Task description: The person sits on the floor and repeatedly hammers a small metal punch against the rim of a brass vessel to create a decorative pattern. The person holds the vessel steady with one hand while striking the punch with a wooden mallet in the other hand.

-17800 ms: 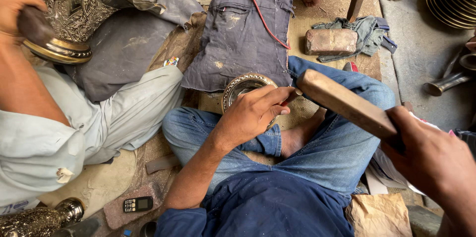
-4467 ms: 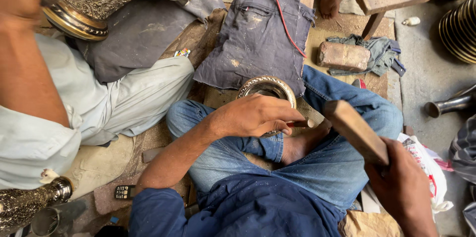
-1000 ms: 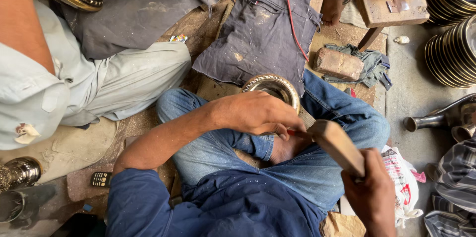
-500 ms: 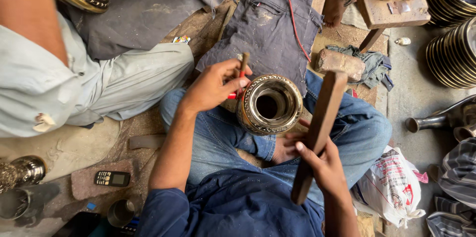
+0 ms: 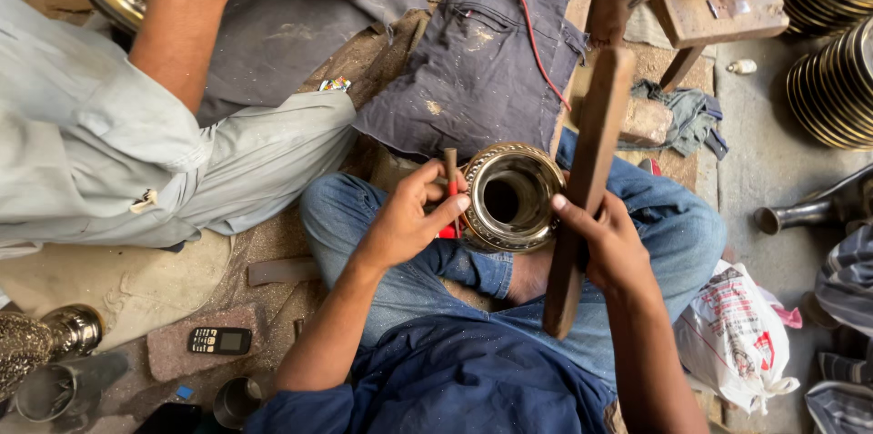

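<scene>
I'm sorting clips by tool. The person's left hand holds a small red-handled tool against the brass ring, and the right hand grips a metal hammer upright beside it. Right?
Not quite. In the head view the right hand grips a long flat wooden bat, not a metal hammer, held upright beside the brass ring. The left hand does hold the small red-handled tool against the ring.

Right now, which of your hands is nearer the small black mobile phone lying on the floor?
Left. The left hand is up and right of the phone; the right hand is beyond the metal ring.
</scene>
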